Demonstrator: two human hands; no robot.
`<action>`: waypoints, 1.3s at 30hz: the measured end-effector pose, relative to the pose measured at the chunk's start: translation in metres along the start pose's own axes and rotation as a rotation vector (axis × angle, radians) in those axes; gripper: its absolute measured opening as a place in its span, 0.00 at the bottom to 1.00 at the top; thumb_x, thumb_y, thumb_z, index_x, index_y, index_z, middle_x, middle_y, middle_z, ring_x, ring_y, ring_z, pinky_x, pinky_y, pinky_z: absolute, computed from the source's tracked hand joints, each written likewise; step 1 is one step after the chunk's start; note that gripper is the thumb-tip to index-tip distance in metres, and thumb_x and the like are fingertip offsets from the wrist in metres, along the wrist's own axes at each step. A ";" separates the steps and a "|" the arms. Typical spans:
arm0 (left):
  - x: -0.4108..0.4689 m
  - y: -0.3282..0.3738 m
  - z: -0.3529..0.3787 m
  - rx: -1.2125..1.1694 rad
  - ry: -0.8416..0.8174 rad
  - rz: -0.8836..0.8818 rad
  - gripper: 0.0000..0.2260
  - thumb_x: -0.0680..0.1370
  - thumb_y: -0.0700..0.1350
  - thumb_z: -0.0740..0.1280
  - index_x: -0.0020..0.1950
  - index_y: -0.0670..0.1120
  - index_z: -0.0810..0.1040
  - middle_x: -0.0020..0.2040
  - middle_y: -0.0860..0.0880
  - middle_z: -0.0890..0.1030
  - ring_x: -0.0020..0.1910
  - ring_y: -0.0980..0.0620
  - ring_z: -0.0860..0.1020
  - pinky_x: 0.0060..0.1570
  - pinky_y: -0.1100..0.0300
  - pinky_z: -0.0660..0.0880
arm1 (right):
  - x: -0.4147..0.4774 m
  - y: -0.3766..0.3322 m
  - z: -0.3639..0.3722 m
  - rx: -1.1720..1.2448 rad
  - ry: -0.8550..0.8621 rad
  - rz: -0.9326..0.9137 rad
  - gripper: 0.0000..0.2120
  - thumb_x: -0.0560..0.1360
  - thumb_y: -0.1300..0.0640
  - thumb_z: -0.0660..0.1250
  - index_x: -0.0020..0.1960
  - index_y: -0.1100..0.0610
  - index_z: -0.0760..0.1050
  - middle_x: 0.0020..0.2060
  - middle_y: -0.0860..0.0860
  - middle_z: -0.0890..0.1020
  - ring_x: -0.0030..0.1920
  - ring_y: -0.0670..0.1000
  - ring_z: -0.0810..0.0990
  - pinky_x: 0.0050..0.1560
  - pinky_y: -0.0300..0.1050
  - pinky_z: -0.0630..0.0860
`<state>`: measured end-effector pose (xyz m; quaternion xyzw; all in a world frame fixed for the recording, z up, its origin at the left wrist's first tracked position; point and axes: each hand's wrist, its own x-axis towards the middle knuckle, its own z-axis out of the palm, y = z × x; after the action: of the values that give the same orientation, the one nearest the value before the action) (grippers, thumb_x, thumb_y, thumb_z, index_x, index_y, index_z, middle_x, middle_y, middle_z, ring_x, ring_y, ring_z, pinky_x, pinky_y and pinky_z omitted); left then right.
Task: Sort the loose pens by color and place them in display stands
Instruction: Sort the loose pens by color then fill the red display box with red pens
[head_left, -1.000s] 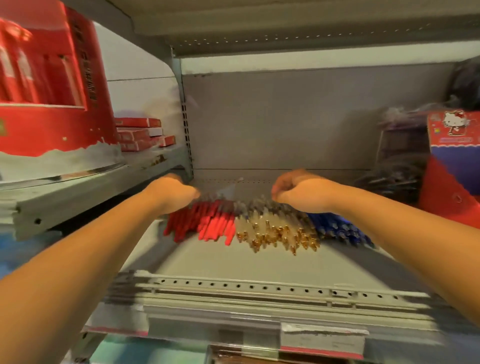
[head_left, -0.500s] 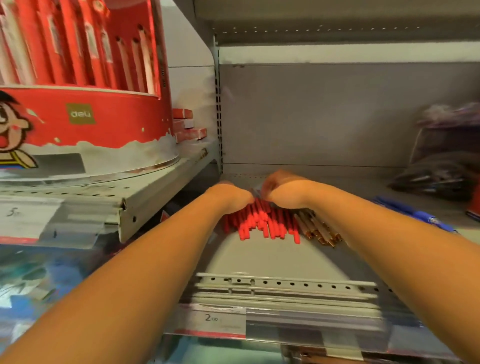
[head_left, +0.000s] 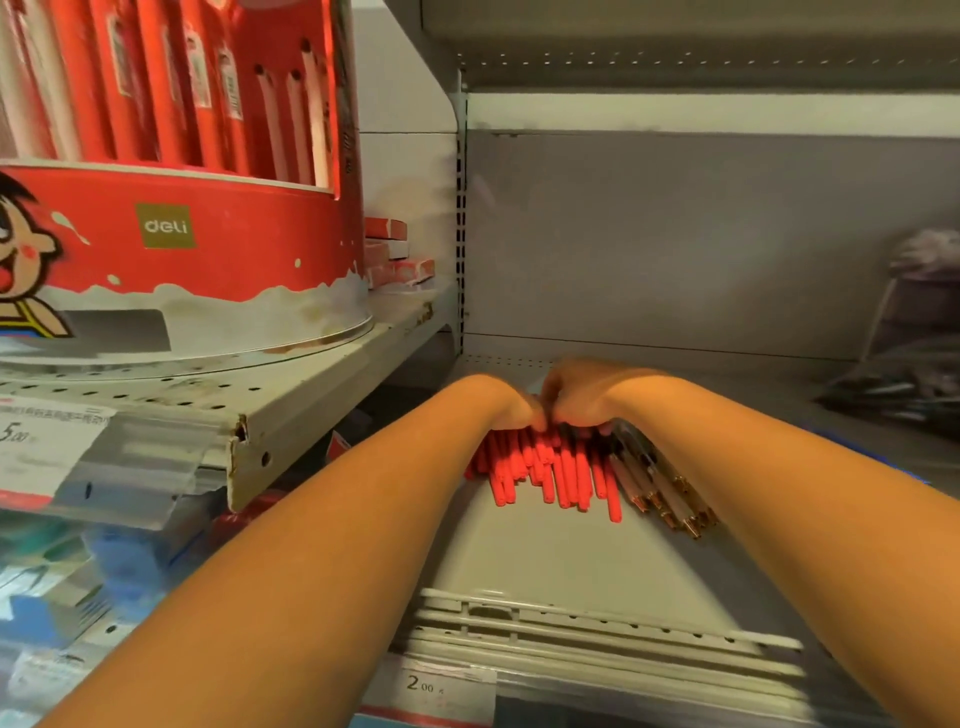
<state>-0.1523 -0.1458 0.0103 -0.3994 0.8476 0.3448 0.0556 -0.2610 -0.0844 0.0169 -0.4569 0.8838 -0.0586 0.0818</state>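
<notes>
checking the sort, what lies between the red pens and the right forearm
In the head view, clear gold-tipped pens lie beside the red pens.

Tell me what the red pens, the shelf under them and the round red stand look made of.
The red pens: likely plastic, matte, uniform colour. The shelf: painted metal, punched holes. The round red stand: probably printed cardboard, scuffed base.

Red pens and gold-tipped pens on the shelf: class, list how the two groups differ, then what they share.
Colour: the red pens are solid red; the gold-tipped pens have pale barrels with gold tips.
Place: the red pens lie left, the gold-tipped pens right.
Count: more red pens show than gold-tipped pens.
Shared: both lie flat on the grey shelf.
</notes>
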 end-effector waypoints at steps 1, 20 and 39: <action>0.000 0.002 -0.001 0.011 -0.009 -0.012 0.15 0.81 0.52 0.59 0.61 0.43 0.72 0.55 0.38 0.80 0.51 0.40 0.81 0.48 0.49 0.78 | 0.003 0.001 -0.001 -0.003 -0.002 -0.002 0.08 0.75 0.56 0.65 0.50 0.56 0.81 0.34 0.53 0.83 0.33 0.53 0.79 0.34 0.43 0.79; 0.017 0.005 -0.013 0.236 -0.018 0.002 0.10 0.79 0.51 0.64 0.41 0.47 0.74 0.35 0.46 0.81 0.28 0.50 0.79 0.25 0.64 0.75 | 0.002 -0.002 -0.003 -0.041 -0.116 -0.139 0.12 0.76 0.56 0.63 0.59 0.50 0.76 0.35 0.55 0.79 0.32 0.53 0.74 0.29 0.42 0.71; 0.012 0.016 -0.002 0.612 0.034 0.055 0.05 0.77 0.40 0.63 0.51 0.43 0.76 0.34 0.47 0.74 0.29 0.52 0.73 0.26 0.65 0.71 | -0.003 0.002 0.006 0.040 0.035 -0.127 0.04 0.73 0.61 0.66 0.46 0.60 0.79 0.39 0.56 0.82 0.39 0.53 0.80 0.41 0.48 0.78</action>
<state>-0.1712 -0.1474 0.0156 -0.3468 0.9234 0.0683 0.1496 -0.2599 -0.0815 0.0112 -0.5091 0.8530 -0.0893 0.0716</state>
